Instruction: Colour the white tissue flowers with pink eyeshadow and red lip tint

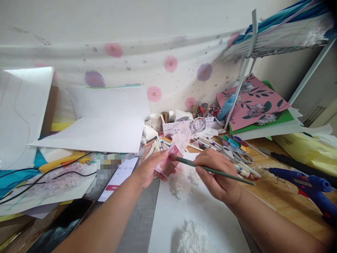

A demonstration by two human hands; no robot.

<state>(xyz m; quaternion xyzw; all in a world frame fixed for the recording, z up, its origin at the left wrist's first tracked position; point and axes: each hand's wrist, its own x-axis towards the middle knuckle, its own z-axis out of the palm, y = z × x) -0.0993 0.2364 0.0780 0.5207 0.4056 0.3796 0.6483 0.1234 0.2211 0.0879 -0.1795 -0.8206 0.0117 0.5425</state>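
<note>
My left hand (151, 168) is closed around a small pink makeup palette (168, 165) with its clear lid (182, 138) flipped up. Between the fingers of my right hand (217, 172) is a dark green paintbrush (214, 170), slanting down to the right. The brush's tip touches the palette's pans. Below both hands lies a white sheet (164, 225) bearing fluffy white paper flowers. One flower cluster (193, 237) sits near the front edge, and another cluster (180, 186), with a pink tint near it, is partly behind my right hand.
A phone (119, 177) showing a timer lies left of my left arm. A blue glue gun (302, 182) and scissors (237, 154) are on the right. Pens and brushes crowd the back. A yellow glue gun (63, 161) with black cords lies left, and a white folded board (92, 133) stands behind.
</note>
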